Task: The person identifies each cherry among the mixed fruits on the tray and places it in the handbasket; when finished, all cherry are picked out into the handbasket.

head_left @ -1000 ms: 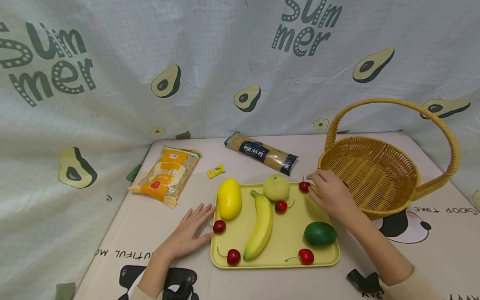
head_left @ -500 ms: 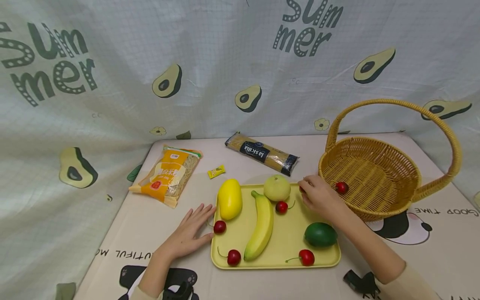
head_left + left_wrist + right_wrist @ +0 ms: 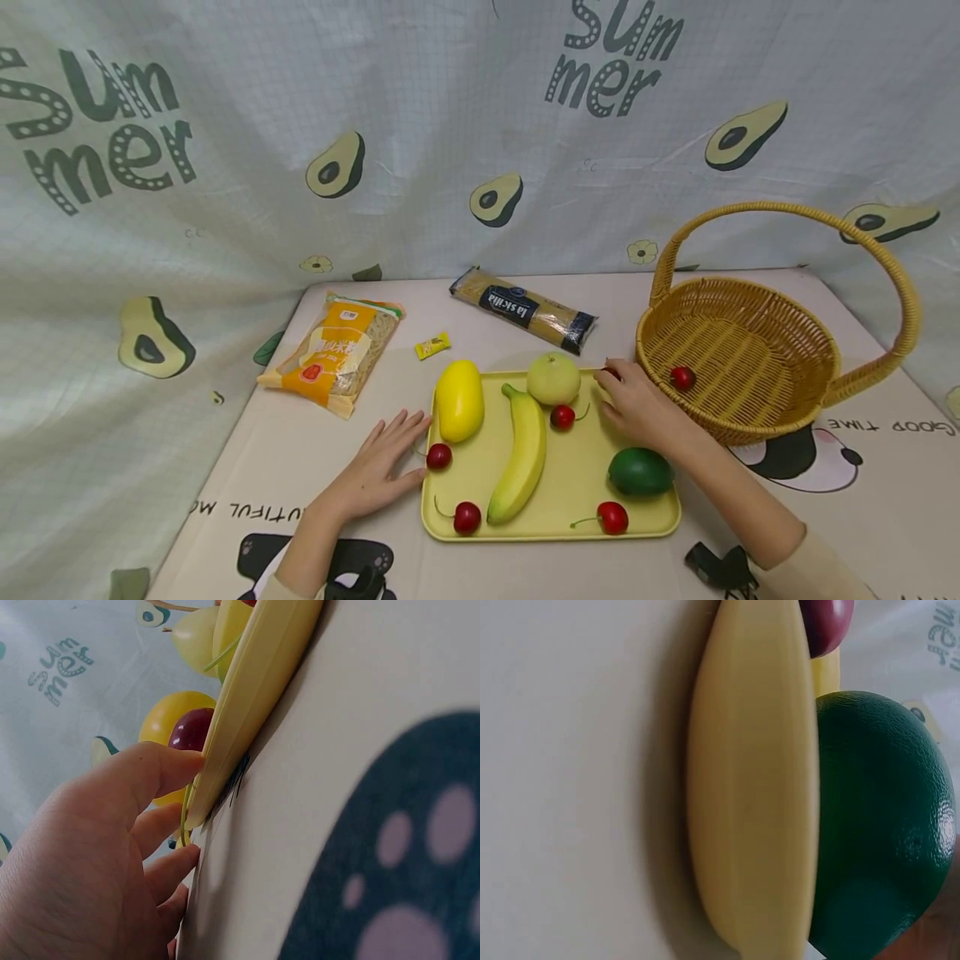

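A yellow tray (image 3: 525,533) bears a banana (image 3: 521,458), a yellow mango (image 3: 459,402), a pale green round fruit (image 3: 553,378), a dark green oval fruit (image 3: 641,472) and several cherries (image 3: 467,518). At the tray's far right corner my right hand (image 3: 645,404) pinches a cherry (image 3: 611,372), mostly covered by the fingers. The right wrist view shows the tray's side and the dark green fruit (image 3: 881,817); the hand is nearly out of it. My left hand (image 3: 378,467) rests with spread fingers against the tray's left edge, near a cherry (image 3: 191,729).
A wicker basket (image 3: 750,425) with a tall handle stands right of the tray, one cherry (image 3: 682,378) inside. Behind the tray lie a spaghetti packet (image 3: 523,309) and a small yellow sachet (image 3: 432,345). An orange-and-clear bag (image 3: 337,350) lies at the back left.
My right hand has moved slightly left and its fingers have closed on the corner cherry. The cherry in the basket has come into sight. My left hand stays put.
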Available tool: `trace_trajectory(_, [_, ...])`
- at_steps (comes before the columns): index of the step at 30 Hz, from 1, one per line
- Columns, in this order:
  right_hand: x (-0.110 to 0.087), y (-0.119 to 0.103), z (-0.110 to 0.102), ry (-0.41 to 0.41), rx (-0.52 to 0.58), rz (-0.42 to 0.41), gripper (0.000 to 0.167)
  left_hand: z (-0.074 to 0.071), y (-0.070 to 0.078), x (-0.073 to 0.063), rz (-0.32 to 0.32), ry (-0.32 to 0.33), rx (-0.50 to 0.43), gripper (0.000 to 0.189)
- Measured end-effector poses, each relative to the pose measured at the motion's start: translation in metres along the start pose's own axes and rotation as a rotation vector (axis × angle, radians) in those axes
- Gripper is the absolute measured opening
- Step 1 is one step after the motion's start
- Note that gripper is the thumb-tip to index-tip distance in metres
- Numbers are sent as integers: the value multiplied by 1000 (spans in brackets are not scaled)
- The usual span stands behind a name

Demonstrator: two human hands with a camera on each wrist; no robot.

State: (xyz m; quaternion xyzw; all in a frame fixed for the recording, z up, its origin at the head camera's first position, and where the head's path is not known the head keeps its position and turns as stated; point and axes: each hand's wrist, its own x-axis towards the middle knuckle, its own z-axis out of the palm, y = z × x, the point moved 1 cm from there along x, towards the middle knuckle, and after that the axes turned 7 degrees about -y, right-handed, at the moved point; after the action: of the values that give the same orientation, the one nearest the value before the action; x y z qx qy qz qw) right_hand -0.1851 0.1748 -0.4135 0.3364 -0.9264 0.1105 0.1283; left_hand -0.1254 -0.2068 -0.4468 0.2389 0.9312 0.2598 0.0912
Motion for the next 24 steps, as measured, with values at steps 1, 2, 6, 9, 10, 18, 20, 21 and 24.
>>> trace_trajectory(1, [0, 0, 0, -1, 1, 3, 31, 0, 0, 0, -1, 1, -2, 68])
trace_trajectory(2, [0, 0, 1, -1, 0, 5, 31, 0, 0, 0, -2, 2, -3, 68])
trace_trajectory(6, [-1, -2, 1, -8, 5, 32, 33, 0, 0, -1, -5, -3, -2, 68])
trace_trajectory(9, [-2, -3, 1, -25, 17, 70, 34, 0, 0, 0, -6, -8, 1, 68])
trace_trajectory(10, [-1, -4, 1, -34, 24, 84, 35, -1, 0, 0, -6, -9, 2, 68])
trace_trajectory(18, [-1, -4, 3, -135, 70, 175, 38, -1, 1, 0, -1, -12, 4, 68])
trace_trajectory(20, [-1, -3, 3, -140, 71, 178, 38, -1, 1, 0, -2, -12, 3, 69])
trace_trajectory(21, [0, -3, 4, -138, 73, 176, 37, -1, 1, 0, -2, -12, 4, 69])
trace_trajectory(24, [0, -2, 5, -117, 73, 156, 33, -1, 1, 0, -7, -13, 3, 69])
